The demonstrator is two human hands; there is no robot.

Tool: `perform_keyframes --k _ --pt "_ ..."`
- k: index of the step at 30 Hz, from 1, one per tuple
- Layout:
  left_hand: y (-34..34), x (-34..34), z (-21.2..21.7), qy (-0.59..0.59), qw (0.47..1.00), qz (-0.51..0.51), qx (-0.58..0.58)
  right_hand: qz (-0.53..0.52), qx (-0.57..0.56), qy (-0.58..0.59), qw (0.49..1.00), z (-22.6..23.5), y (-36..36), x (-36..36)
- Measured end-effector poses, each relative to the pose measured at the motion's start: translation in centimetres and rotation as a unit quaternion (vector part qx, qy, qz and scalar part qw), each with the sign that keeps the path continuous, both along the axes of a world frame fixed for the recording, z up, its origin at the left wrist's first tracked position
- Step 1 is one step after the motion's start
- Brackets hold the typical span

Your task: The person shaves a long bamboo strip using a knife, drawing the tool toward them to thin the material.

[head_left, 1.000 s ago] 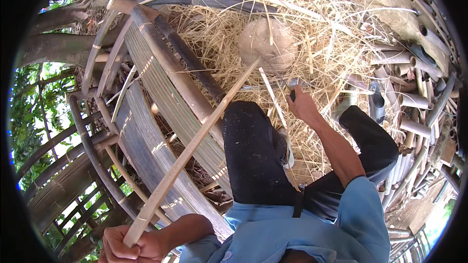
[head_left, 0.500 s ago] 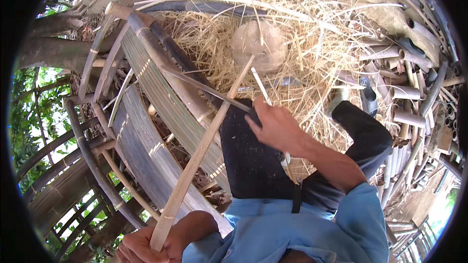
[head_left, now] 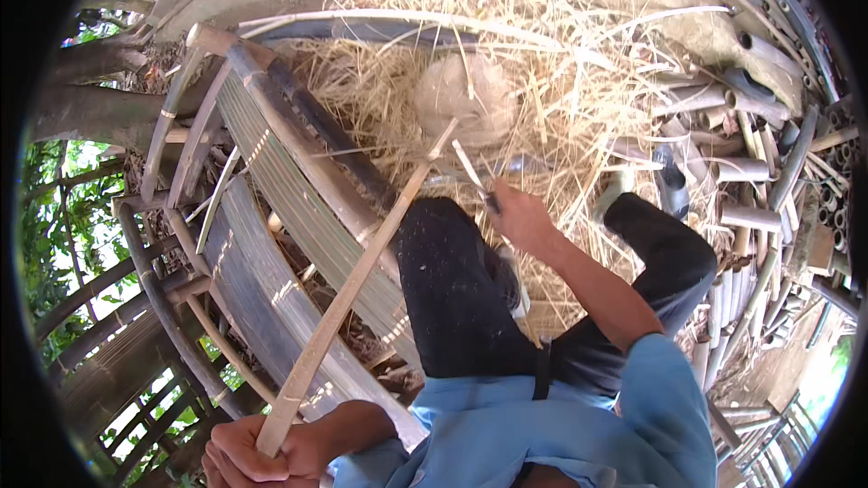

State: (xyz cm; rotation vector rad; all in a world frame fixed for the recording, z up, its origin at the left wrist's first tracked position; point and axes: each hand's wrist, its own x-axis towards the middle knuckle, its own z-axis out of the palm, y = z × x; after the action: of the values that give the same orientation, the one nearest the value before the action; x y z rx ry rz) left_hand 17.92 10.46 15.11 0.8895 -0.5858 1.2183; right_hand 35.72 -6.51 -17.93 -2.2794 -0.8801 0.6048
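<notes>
My left hand [head_left: 258, 454], at the bottom left, is closed round the near end of a long pale bamboo strip [head_left: 348, 294]. The strip slants up and away past my left knee, its narrow tip over the straw. Beyond that knee, my right hand [head_left: 526, 219] is closed on a knife, whose dark handle end [head_left: 492, 202] shows at the fingers. Its blade is smeared by motion and hard to make out near the strip's far part. A short white stick [head_left: 467, 163] shows just past my right fingers; whether they touch it, I cannot tell.
A slatted bamboo bench [head_left: 271, 172] with thick poles stands left of my legs. Straw-like shavings [head_left: 579, 99] cover the ground around a round brown block [head_left: 466, 99]. Cut bamboo tubes [head_left: 750, 172] lie heaped at the right. A bamboo railing [head_left: 154, 280] stands at far left.
The knife blade, seen crossing the strip before, is now blurred. My right hand has moved slightly right and away from the strip. My left hand still grips the strip's near end.
</notes>
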Motion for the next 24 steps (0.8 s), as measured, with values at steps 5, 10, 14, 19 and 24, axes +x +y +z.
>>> perform_keyframes --k 5,10,14,19,24 --pt "0.2 0.3 0.5 0.032 0.999 -0.007 -0.011 -0.014 -0.057 -0.003 0.998 -4.6 -2.0 0.3" --pt "1.4 0.5 1.4 0.053 0.998 0.021 0.04 -0.095 -0.132 0.034 0.986 -8.0 -3.3 2.5" --pt "2.2 0.6 1.0 0.092 0.992 0.042 0.071 -0.055 -0.088 0.057 0.993 -6.0 -1.6 0.2" --pt "4.3 4.3 0.4 0.253 0.956 0.143 0.046 -0.224 0.036 0.001 0.974 -4.6 -2.2 0.9" --pt "3.2 15.6 -12.4 0.437 0.859 0.197 0.179 -0.328 0.044 -0.057 0.942 6.2 -4.0 4.0"
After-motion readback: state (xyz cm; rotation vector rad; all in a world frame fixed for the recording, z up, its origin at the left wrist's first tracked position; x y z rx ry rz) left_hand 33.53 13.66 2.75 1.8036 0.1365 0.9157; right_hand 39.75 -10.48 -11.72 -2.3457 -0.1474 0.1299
